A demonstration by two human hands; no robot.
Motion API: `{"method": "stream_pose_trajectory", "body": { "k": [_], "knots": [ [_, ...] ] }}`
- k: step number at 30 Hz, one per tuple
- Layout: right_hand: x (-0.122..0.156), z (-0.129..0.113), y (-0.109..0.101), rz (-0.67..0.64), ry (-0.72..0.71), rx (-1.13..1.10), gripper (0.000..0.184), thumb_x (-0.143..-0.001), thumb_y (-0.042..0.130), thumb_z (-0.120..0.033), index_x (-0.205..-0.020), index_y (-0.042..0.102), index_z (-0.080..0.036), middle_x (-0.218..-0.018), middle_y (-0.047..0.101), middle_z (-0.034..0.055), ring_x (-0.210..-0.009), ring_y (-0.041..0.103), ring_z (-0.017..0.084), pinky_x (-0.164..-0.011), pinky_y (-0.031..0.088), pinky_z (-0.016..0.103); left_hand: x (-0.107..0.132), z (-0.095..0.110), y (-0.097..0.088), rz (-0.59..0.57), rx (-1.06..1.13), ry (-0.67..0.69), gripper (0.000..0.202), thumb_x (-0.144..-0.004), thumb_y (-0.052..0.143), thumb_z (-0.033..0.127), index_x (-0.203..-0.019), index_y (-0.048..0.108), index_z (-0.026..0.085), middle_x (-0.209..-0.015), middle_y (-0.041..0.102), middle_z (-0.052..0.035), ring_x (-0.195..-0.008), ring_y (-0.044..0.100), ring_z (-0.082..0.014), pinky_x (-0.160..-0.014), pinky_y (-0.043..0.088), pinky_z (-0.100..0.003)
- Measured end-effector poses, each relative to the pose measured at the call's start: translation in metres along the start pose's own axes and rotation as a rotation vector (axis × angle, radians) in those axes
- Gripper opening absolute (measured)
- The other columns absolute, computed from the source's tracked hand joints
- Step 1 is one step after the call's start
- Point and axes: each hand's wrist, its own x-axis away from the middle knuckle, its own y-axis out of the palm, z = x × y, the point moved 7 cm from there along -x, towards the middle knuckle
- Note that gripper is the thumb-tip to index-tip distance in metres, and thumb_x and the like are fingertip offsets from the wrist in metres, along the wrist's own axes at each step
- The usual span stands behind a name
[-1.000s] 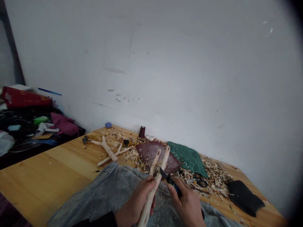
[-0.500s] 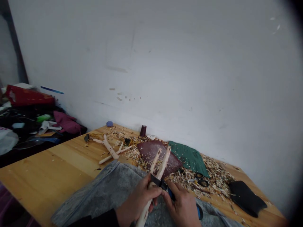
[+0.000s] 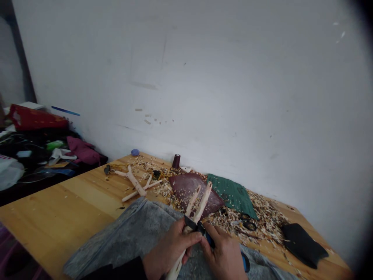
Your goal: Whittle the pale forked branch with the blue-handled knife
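My left hand [image 3: 171,245] is shut around a peeled, pale forked branch [image 3: 203,204], whose two prongs point up and away from me. My right hand [image 3: 221,258] grips a carving knife [image 3: 201,229] with a black blade and blue handle. The blade lies across the branch just below the fork, close to my left thumb. Its edge and the contact point are partly hidden by my fingers. Both hands are over a grey cloth [image 3: 125,229] spread on my lap, which is dusted with shavings.
A pine table [image 3: 58,212] carries heaps of wood shavings, a second forked carving [image 3: 135,186], a maroon sheet [image 3: 186,188], a green cloth [image 3: 233,196], scissors [image 3: 247,224], a black pouch [image 3: 303,245] and a dark thread spool [image 3: 176,161]. A white wall backs the table. Cluttered bags [image 3: 37,120] lie beyond its left edge.
My hands have come closer together. The knife has moved left and down from the branch's right side to lie across it below the fork, near my left thumb. The view has shifted slightly.
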Motion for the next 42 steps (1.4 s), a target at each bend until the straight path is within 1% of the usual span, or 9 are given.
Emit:
{"method": "stream_pose_trajectory", "body": {
  "k": [10,13,17,22,29,34,37,40,42],
  "knots": [
    [0.005,0.002,0.004,0.041,-0.023,0.082,0.037,-0.093,0.043,-0.049,-0.109,0.064,-0.022,-0.077,0.067,0.0047,-0.067,0.065,0.017,-0.059,0.045,0.023,-0.002,-0.006,-0.001,0.000,-0.071,-0.044,0.028,-0.076,0.056,0.047,-0.081,0.054,0.019,-0.039,0.039,0.0106,-0.031,0.031,-0.0075,-0.035,0.024,-0.021],
    [0.004,0.002,0.003,0.045,-0.022,0.100,0.037,-0.093,0.043,-0.049,-0.110,0.063,-0.023,-0.078,0.066,0.0045,-0.067,0.065,0.018,-0.060,0.045,0.024,-0.002,-0.008,-0.003,0.011,-0.083,-0.060,0.031,-0.077,0.056,0.049,-0.083,0.055,0.019,-0.038,0.040,0.0102,-0.030,0.032,-0.0079,-0.034,0.023,-0.021],
    [0.004,0.000,0.003,0.053,-0.030,0.125,0.038,-0.093,0.041,-0.050,-0.109,0.062,-0.023,-0.078,0.066,0.0043,-0.065,0.064,0.017,-0.058,0.043,0.024,-0.002,-0.010,-0.005,0.039,-0.099,-0.058,0.033,-0.074,0.058,0.052,-0.077,0.055,0.019,-0.040,0.041,0.0090,-0.030,0.033,-0.0080,-0.034,0.023,-0.022],
    [0.005,0.001,0.004,0.060,-0.014,0.123,0.038,-0.094,0.041,-0.050,-0.110,0.061,-0.022,-0.079,0.066,0.0045,-0.067,0.065,0.018,-0.060,0.043,0.025,-0.002,-0.016,-0.010,0.092,-0.102,-0.123,0.035,-0.074,0.060,0.052,-0.084,0.057,0.019,-0.042,0.042,0.0088,-0.031,0.036,-0.0090,-0.034,0.028,-0.022],
    [0.007,0.001,0.004,0.099,0.036,0.160,0.037,-0.093,0.042,-0.049,-0.110,0.062,-0.023,-0.077,0.067,0.0051,-0.065,0.064,0.019,-0.058,0.042,0.026,-0.008,-0.009,-0.016,0.135,-0.203,-0.034,0.032,-0.074,0.060,0.049,-0.068,0.056,0.018,-0.044,0.044,0.0073,-0.035,0.042,-0.0096,-0.036,0.028,-0.021],
    [0.004,-0.003,0.006,0.076,0.075,0.147,0.042,-0.094,0.037,-0.051,-0.109,0.064,-0.022,-0.081,0.069,0.0069,-0.069,0.065,0.021,-0.061,0.044,0.027,-0.008,-0.007,-0.016,0.114,-0.202,-0.027,0.032,-0.076,0.059,0.050,-0.070,0.056,0.018,-0.048,0.045,0.0072,-0.036,0.043,-0.0090,-0.037,0.030,-0.021],
    [0.002,0.020,0.000,0.026,0.226,0.119,0.047,-0.095,0.031,-0.052,-0.110,0.065,-0.023,-0.084,0.071,0.0079,-0.071,0.068,0.022,-0.059,0.045,0.027,-0.008,-0.009,-0.015,0.097,-0.186,-0.042,0.036,-0.075,0.059,0.054,-0.074,0.057,0.019,-0.049,0.044,0.0076,-0.037,0.041,-0.0088,-0.037,0.030,-0.021],
    [0.008,0.065,-0.014,0.003,0.543,0.167,0.053,-0.093,0.029,-0.059,-0.110,0.065,-0.025,-0.082,0.073,0.0080,-0.063,0.068,0.023,-0.051,0.043,0.028,-0.006,-0.010,-0.013,0.077,-0.134,-0.055,0.040,-0.072,0.060,0.059,-0.072,0.053,0.020,-0.050,0.041,0.0084,-0.037,0.040,-0.0082,-0.037,0.029,-0.020],
    [0.010,0.079,-0.021,0.015,0.592,0.185,0.056,-0.092,0.029,-0.062,-0.112,0.065,-0.024,-0.077,0.073,0.0085,-0.065,0.069,0.025,-0.052,0.044,0.028,-0.005,-0.007,-0.011,0.066,-0.048,-0.042,0.039,-0.072,0.059,0.057,-0.067,0.049,0.020,-0.052,0.043,0.0080,-0.037,0.040,-0.0071,-0.037,0.029,-0.020]
  ]
}}
